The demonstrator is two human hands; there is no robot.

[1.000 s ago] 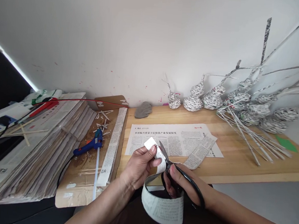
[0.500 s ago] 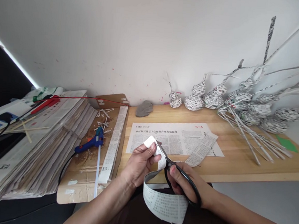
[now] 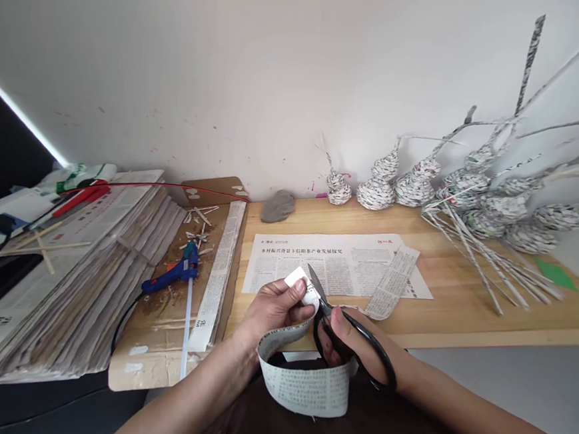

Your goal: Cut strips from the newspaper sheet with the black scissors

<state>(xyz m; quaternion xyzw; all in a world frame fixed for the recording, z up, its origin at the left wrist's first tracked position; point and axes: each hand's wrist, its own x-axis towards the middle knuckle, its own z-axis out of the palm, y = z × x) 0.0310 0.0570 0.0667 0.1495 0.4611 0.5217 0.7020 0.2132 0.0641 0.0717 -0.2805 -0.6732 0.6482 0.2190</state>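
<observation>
My left hand [image 3: 283,303] pinches one end of a long newspaper strip [image 3: 306,389] between thumb and fingers. The strip curls down in a loop over my lap. My right hand [image 3: 348,332] is closed around the black handles of a pair of scissors [image 3: 372,344]. The blades point up and left, right beside the pinched end of the strip. Behind my hands a newspaper sheet [image 3: 259,275] lies flat on the wooden table [image 3: 288,233], and a second cut strip [image 3: 393,282] rests across its right part.
On the left stand a tall newspaper stack [image 3: 94,282] and a cardboard piece [image 3: 159,340] bearing a blue glue gun [image 3: 177,274]. A grey lump [image 3: 277,207] sits near the wall. Several woven paper gourds [image 3: 376,189] and rolled paper sticks [image 3: 471,258] occupy the back right.
The scissors' tips have shifted to the right edge of the strip's pinched end and point more upward. The hanging loop has swung left. The view has shifted slightly.
</observation>
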